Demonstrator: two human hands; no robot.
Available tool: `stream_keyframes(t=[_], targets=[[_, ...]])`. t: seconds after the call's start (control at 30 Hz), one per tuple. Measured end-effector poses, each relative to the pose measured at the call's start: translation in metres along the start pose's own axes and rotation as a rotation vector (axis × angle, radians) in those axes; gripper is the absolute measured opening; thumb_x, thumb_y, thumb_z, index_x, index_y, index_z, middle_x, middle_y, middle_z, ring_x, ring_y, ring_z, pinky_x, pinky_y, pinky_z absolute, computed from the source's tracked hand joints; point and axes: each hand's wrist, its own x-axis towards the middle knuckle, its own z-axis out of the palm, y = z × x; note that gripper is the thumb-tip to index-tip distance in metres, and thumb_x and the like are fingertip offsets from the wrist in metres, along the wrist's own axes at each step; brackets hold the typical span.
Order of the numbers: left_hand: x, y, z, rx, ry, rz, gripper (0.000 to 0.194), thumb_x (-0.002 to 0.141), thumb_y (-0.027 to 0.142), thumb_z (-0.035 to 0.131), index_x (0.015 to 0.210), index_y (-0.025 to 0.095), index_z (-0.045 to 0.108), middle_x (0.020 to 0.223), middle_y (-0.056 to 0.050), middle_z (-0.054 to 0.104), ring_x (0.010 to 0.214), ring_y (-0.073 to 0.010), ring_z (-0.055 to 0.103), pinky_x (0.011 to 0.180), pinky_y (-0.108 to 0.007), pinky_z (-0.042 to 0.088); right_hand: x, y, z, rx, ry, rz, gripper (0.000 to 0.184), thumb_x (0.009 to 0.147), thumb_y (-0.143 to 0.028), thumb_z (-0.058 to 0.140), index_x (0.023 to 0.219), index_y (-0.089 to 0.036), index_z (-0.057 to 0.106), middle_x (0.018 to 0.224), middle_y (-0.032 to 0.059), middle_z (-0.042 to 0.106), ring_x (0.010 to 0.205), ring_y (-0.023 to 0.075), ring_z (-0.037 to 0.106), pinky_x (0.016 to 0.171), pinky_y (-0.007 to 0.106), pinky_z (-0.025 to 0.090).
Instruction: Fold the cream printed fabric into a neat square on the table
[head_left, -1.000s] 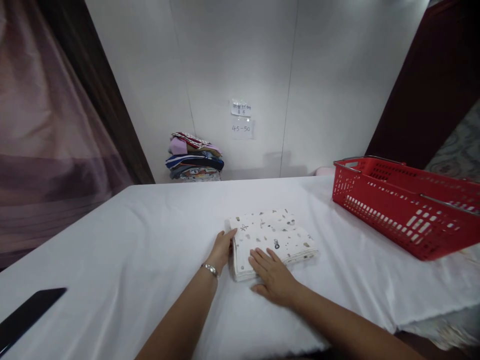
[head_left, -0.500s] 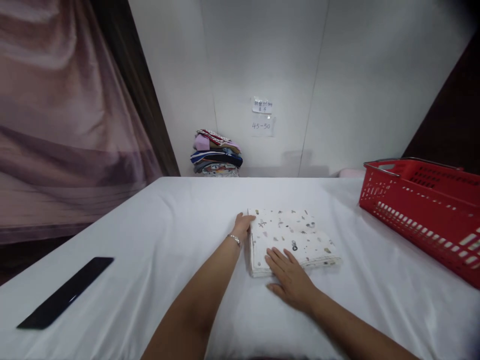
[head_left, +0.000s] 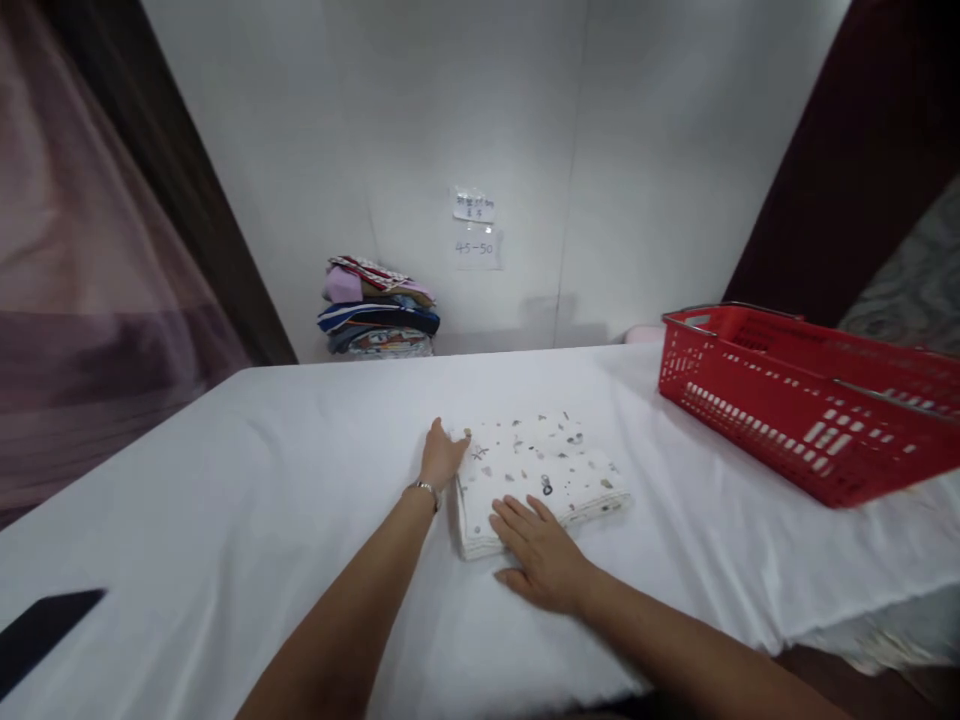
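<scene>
A folded white cloth (head_left: 525,470) with small printed shapes in grey, brown and black lies on the white-covered table in front of me. At its left edge is my left hand (head_left: 442,457), wearing a silvery bracelet; the thumb touches the cloth's far left corner and the fingers point away beside it, apart from the thumb. My right hand (head_left: 544,555) rests flat with spread fingers over the near edge, its fingertips on the top layer and its thumb on the table cover. Several layers show along the near side of the cloth.
A red plastic basket (head_left: 757,400) with metal handles stands at the right. Folded textiles are stacked (head_left: 379,310) beyond the far edge, near paper labels (head_left: 476,245) on the wall. A dark flat object (head_left: 45,635) lies at the left, and a pinkish curtain (head_left: 97,330) hangs there.
My view has turned to the right, so the cloth, stack and basket appear further left and more of the basket shows. Both hands stay at the cloth in nearly the same places.
</scene>
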Motion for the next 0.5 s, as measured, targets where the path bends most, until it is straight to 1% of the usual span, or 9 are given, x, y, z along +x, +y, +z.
stream_keyframes(t=[0.03, 0.07, 0.1, 0.13, 0.17, 0.2, 0.27, 0.4, 0.5], targets=[[-0.008, 0.004, 0.001, 0.038, -0.007, 0.081, 0.078, 0.065, 0.024, 0.070, 0.132, 0.013, 0.032, 0.140, -0.017, 0.035, 0.131, -0.0266, 0.028, 0.108, -0.038, 0.022, 0.001, 0.000, -0.001, 0.007, -0.004, 0.007, 0.064, 0.089, -0.048, 0.035, 0.142, -0.016, 0.021, 0.148, 0.0102, 0.021, 0.136, 0.0235, 0.014, 0.109, 0.048, 0.011], [-0.018, 0.007, 0.002, 0.119, -0.025, 0.219, 0.073, 0.069, 0.028, 0.066, 0.132, 0.013, 0.033, 0.141, -0.016, 0.033, 0.132, -0.0256, 0.027, 0.109, -0.038, 0.020, 0.001, 0.000, -0.002, 0.012, -0.008, 0.012, 0.064, 0.089, -0.049, 0.035, 0.142, -0.015, 0.021, 0.148, 0.0105, 0.021, 0.136, 0.0238, 0.014, 0.109, 0.049, 0.011], [-0.029, 0.007, 0.004, 0.198, -0.076, 0.363, 0.067, 0.074, 0.031, 0.061, 0.133, 0.013, 0.034, 0.142, -0.015, 0.033, 0.132, -0.0244, 0.027, 0.110, -0.038, 0.019, 0.002, 0.000, -0.003, 0.017, -0.011, 0.014, 0.065, 0.089, -0.050, 0.034, 0.142, -0.015, 0.020, 0.148, 0.0111, 0.021, 0.136, 0.0243, 0.014, 0.109, 0.049, 0.010], [-0.040, 0.005, 0.005, 0.274, -0.134, 0.473, 0.062, 0.077, 0.034, 0.057, 0.132, 0.015, 0.036, 0.143, -0.013, 0.032, 0.133, -0.0237, 0.026, 0.110, -0.039, 0.016, 0.002, 0.000, -0.003, 0.020, -0.013, 0.014, 0.066, 0.089, -0.051, 0.035, 0.142, -0.015, 0.020, 0.147, 0.0119, 0.021, 0.136, 0.0247, 0.014, 0.109, 0.049, 0.010], [-0.051, 0.001, 0.006, 0.352, -0.198, 0.540, 0.058, 0.079, 0.037, 0.055, 0.131, 0.018, 0.039, 0.144, -0.011, 0.031, 0.134, -0.0238, 0.023, 0.111, -0.041, 0.012, 0.003, 0.000, -0.003, 0.022, -0.014, 0.013, 0.068, 0.088, -0.051, 0.036, 0.142, -0.014, 0.019, 0.147, 0.0127, 0.022, 0.136, 0.0250, 0.014, 0.109, 0.049, 0.009], [-0.061, -0.004, 0.007, 0.437, -0.273, 0.579, 0.055, 0.080, 0.039, 0.053, 0.129, 0.019, 0.042, 0.144, -0.010, 0.031, 0.135, -0.0240, 0.021, 0.111, -0.042, 0.010, 0.003, 0.000, -0.003, 0.024, -0.013, 0.012, 0.069, 0.088, -0.051, 0.037, 0.142, -0.013, 0.019, 0.147, 0.0135, 0.023, 0.136, 0.0252, 0.013, 0.109, 0.049, 0.009], [-0.074, -0.014, 0.007, 0.574, -0.344, 0.606, 0.047, 0.084, 0.039, 0.046, 0.126, 0.020, 0.046, 0.143, -0.010, 0.034, 0.135, -0.0241, 0.021, 0.111, -0.044, 0.008, 0.002, -0.001, -0.002, 0.023, -0.009, 0.015, 0.070, 0.088, -0.049, 0.038, 0.142, -0.011, 0.018, 0.146, 0.0149, 0.024, 0.136, 0.0252, 0.012, 0.109, 0.048, 0.008], [-0.079, -0.024, 0.004, 0.696, -0.348, 0.623, 0.043, 0.087, 0.038, 0.040, 0.126, 0.020, 0.048, 0.141, -0.010, 0.036, 0.135, -0.0246, 0.022, 0.110, -0.046, 0.008, 0.003, -0.003, -0.006, 0.053, -0.036, 0.033, 0.069, 0.087, -0.048, 0.039, 0.142, -0.010, 0.020, 0.146, 0.0159, 0.023, 0.136, 0.0250, 0.012, 0.110, 0.046, 0.007], [-0.078, -0.021, 0.005, 0.716, -0.336, 0.652, 0.043, 0.086, 0.037, 0.040, 0.125, 0.020, 0.049, 0.141, -0.011, 0.036, 0.134, -0.0256, 0.023, 0.110, -0.046, 0.009, 0.005, 0.007, -0.021, 0.121, -0.042, 0.069, 0.066, 0.087, -0.050, 0.039, 0.141, -0.014, 0.024, 0.144, 0.0118, 0.030, 0.135, 0.0213, 0.018, 0.110, 0.042, 0.011]])
